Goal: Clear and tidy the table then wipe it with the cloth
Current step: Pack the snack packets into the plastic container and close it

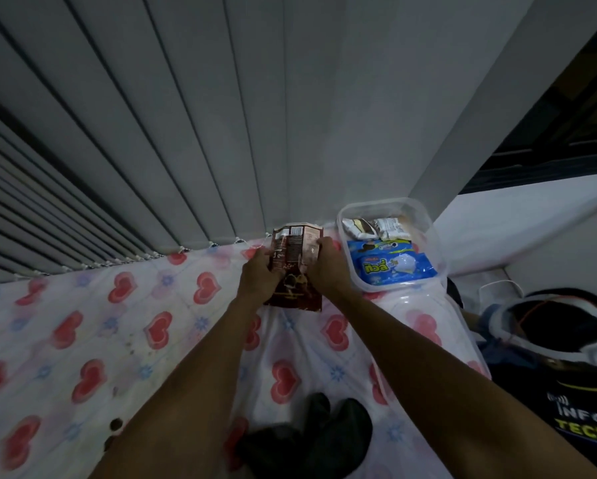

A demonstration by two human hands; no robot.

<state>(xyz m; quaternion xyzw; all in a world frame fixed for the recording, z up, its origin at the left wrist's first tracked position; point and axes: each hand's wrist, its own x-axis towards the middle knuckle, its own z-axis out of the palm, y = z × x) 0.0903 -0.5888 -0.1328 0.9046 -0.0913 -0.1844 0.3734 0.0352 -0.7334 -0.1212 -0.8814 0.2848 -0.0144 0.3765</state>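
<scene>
A dark brown snack packet (295, 267) is held upright over the far side of the table, which is covered by a white cloth with red hearts (93, 323). My left hand (257, 276) grips the packet's left edge and my right hand (326, 267) grips its right edge. Just to the right stands a clear plastic box (431, 243) holding a blue biscuit pack (392, 266) and two small white wrapped snacks (376, 227). A dark crumpled cloth (311, 437) lies on the table near its front edge, between my forearms.
Grey vertical blinds (134, 150) hang right behind the table's far edge. A white wall pillar (480, 126) rises behind the box. At the right, beside the table, sits a dark bag with white trim (549, 330) and dark fabric with printed letters (583, 420). Small brown crumbs (115, 425) dot the cloth at lower left.
</scene>
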